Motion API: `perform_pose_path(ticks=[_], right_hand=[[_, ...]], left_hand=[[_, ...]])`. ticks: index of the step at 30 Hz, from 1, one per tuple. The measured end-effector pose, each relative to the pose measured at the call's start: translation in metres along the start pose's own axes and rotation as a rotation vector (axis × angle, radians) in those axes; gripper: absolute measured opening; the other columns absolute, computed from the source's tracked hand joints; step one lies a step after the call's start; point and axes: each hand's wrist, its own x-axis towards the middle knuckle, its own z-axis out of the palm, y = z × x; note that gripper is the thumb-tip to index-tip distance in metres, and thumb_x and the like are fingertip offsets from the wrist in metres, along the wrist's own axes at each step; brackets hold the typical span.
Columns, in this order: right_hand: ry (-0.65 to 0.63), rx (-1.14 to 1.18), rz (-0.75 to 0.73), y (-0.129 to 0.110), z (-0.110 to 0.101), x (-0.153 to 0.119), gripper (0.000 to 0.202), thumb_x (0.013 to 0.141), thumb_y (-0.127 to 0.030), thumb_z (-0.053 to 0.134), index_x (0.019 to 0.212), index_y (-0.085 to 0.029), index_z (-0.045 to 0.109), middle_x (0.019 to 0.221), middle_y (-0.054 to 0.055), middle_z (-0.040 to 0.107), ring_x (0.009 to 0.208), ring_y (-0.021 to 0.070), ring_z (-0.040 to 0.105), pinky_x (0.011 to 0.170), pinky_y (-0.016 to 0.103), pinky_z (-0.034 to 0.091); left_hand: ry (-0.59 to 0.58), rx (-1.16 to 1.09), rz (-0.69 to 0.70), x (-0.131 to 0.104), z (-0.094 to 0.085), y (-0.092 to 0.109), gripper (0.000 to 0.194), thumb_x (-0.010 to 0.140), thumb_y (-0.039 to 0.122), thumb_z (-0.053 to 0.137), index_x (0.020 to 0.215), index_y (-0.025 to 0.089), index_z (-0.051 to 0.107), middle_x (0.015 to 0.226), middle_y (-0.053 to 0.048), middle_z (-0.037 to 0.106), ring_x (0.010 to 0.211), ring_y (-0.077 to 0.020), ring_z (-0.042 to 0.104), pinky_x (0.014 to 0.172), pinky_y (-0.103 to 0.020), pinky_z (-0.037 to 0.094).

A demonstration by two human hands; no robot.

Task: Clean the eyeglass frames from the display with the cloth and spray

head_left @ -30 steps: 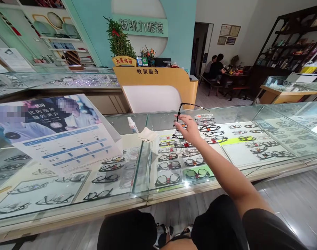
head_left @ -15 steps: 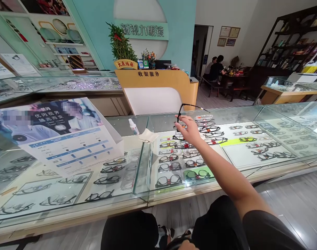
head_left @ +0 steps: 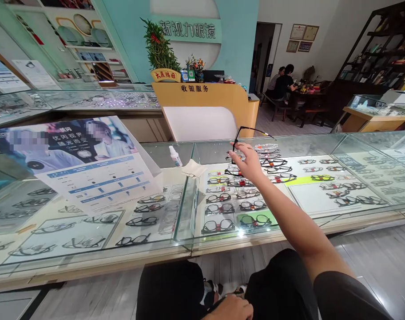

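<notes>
My right hand (head_left: 247, 162) is raised over the glass counter, its fingers closed on a dark pair of glasses (head_left: 235, 141) with one temple stretching out to the right. Under it, rows of glasses (head_left: 220, 209) with small red and orange tags lie in the display case. My left hand (head_left: 234, 307) is low at the bottom edge, near my lap, with its fingers curled; a dark thing beside it is too hidden to name. A white spray bottle (head_left: 175, 156) and a pale cloth (head_left: 193, 169) rest on the glass, left of my right hand.
A large printed leaflet (head_left: 99, 178) stands on the counter at the left. Beyond the counter are a wooden cashier desk (head_left: 202, 95) and a potted plant (head_left: 159, 49). Two people (head_left: 284, 84) sit at a table at the back right. The counter's front edge runs above my knees.
The view has shifted, so the scene sits further right and slightly higher. More of my left hand shows at the bottom. My right hand still holds the glasses over the counter.
</notes>
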Motion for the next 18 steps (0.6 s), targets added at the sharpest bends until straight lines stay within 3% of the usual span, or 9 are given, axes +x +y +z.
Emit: perform_pose_path(ticks=[2, 3, 5, 8, 10, 12, 14, 16, 18], right_hand=[[0.013, 0.008, -0.006, 0.000, -0.001, 0.000, 0.039, 0.109, -0.049, 0.062, 0.128, -0.022, 0.081, 0.144, 0.014, 0.082, 0.133, 0.0347, 0.073, 0.120, 0.055, 0.057], [0.013, 0.012, -0.009, 0.000, -0.001, 0.000, 0.039, 0.109, -0.049, 0.062, 0.128, -0.022, 0.081, 0.144, 0.014, 0.082, 0.133, 0.0349, 0.073, 0.120, 0.055, 0.057], [0.003, 0.013, -0.010, 0.000, -0.001, -0.001, 0.039, 0.109, -0.051, 0.061, 0.127, -0.023, 0.081, 0.143, 0.014, 0.083, 0.132, 0.0354, 0.073, 0.119, 0.056, 0.057], [-0.007, 0.009, -0.014, -0.001, -0.001, -0.002, 0.040, 0.109, -0.052, 0.061, 0.126, -0.023, 0.082, 0.140, 0.014, 0.083, 0.130, 0.0361, 0.073, 0.116, 0.056, 0.057], [-0.001, 0.007, -0.012, -0.001, -0.001, -0.003, 0.041, 0.109, -0.052, 0.061, 0.128, -0.023, 0.082, 0.138, 0.014, 0.084, 0.129, 0.0368, 0.073, 0.115, 0.057, 0.057], [0.003, 0.009, -0.005, 0.000, -0.001, -0.003, 0.040, 0.108, -0.051, 0.061, 0.127, -0.023, 0.082, 0.137, 0.014, 0.084, 0.129, 0.0369, 0.073, 0.116, 0.058, 0.057], [0.002, 0.010, 0.000, 0.002, 0.000, -0.003, 0.037, 0.108, -0.050, 0.062, 0.125, -0.024, 0.082, 0.138, 0.014, 0.084, 0.129, 0.0368, 0.073, 0.116, 0.059, 0.057], [0.002, 0.011, -0.001, 0.004, -0.001, -0.002, 0.037, 0.108, -0.049, 0.063, 0.125, -0.024, 0.083, 0.138, 0.014, 0.085, 0.129, 0.0367, 0.074, 0.116, 0.059, 0.057], [0.007, 0.009, -0.007, 0.005, -0.001, -0.002, 0.038, 0.108, -0.048, 0.063, 0.128, -0.023, 0.082, 0.136, 0.014, 0.085, 0.129, 0.0366, 0.074, 0.116, 0.058, 0.057]], left_hand=[[-0.110, -0.083, -0.003, -0.019, -0.033, 0.015, 0.044, 0.099, 0.047, 0.069, 0.069, 0.022, 0.051, 0.060, 0.002, 0.057, 0.055, -0.0192, 0.058, 0.054, -0.030, 0.035], [-0.076, -0.129, 0.039, -0.030, -0.061, 0.027, 0.042, 0.099, 0.047, 0.070, 0.070, 0.023, 0.052, 0.062, 0.002, 0.060, 0.057, -0.0184, 0.059, 0.055, -0.030, 0.036], [0.064, -0.223, 0.173, -0.052, -0.138, 0.055, 0.029, 0.097, 0.045, 0.075, 0.078, 0.026, 0.063, 0.065, 0.003, 0.065, 0.061, -0.0173, 0.062, 0.060, -0.031, 0.041], [0.601, -0.194, 0.154, -0.070, -0.284, 0.078, 0.023, 0.104, 0.039, 0.067, 0.084, 0.026, 0.068, 0.076, -0.001, 0.071, 0.070, -0.0185, 0.063, 0.073, -0.034, 0.049], [1.035, -0.163, -0.001, -0.068, -0.376, 0.068, 0.023, 0.106, 0.034, 0.063, 0.085, 0.026, 0.066, 0.084, -0.004, 0.071, 0.080, -0.0207, 0.066, 0.083, -0.036, 0.054], [1.499, -0.090, -0.183, -0.057, -0.446, 0.040, 0.005, 0.104, 0.028, 0.066, 0.106, 0.025, 0.069, 0.107, -0.007, 0.074, 0.104, -0.0250, 0.070, 0.102, -0.040, 0.055], [1.750, -0.030, -0.353, -0.044, -0.489, 0.004, 0.038, 0.097, 0.020, 0.072, 0.134, 0.021, 0.063, 0.140, -0.016, 0.067, 0.137, -0.0307, 0.063, 0.124, -0.046, 0.046], [1.817, -0.040, -0.560, -0.033, -0.508, -0.032, 0.066, 0.092, 0.015, 0.077, 0.151, 0.015, 0.050, 0.162, -0.024, 0.053, 0.162, -0.0372, 0.045, 0.137, -0.052, 0.032], [1.810, -0.075, -0.686, -0.026, -0.512, -0.060, 0.080, 0.091, 0.016, 0.078, 0.161, 0.010, 0.039, 0.176, -0.030, 0.038, 0.172, -0.0408, 0.030, 0.141, -0.055, 0.025]])
